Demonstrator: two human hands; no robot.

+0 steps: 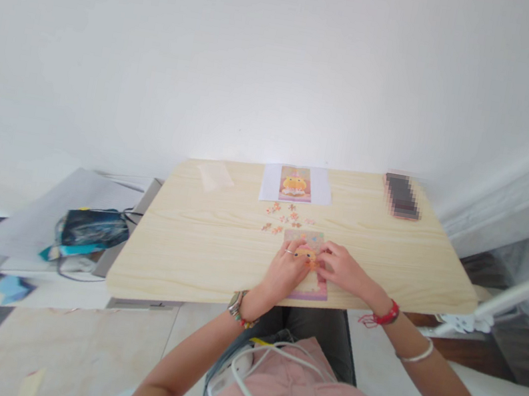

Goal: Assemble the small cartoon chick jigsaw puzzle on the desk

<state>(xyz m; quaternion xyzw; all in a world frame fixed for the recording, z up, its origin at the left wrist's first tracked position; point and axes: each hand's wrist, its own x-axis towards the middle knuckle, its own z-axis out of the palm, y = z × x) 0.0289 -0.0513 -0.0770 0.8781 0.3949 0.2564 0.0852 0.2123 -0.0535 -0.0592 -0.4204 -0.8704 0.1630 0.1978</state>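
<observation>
A small jigsaw puzzle [308, 292], partly assembled on its board, lies near the table's front edge. An orange figure with dark eyes shows in its middle. My left hand [286, 273] rests over the puzzle's left side, fingers stretched out across it, a ring on one finger. From the right, my right hand [342, 269] reaches in with fingers curled and pinched at a puzzle piece [314, 266] by the figure; the fingers partly cover it. Beyond the board are several loose puzzle pieces [294, 216]. Behind them lies a printed sheet [271, 182] with a picture of a yellow-orange figure.
The pale wooden table [177, 237] stands against a white wall. A thin pale packet [216, 176] is at its back left, a phone [401, 196] at its back right. Left of the table lies a dark bag [94, 228] with cables. A white cable [247, 391] crosses my lap.
</observation>
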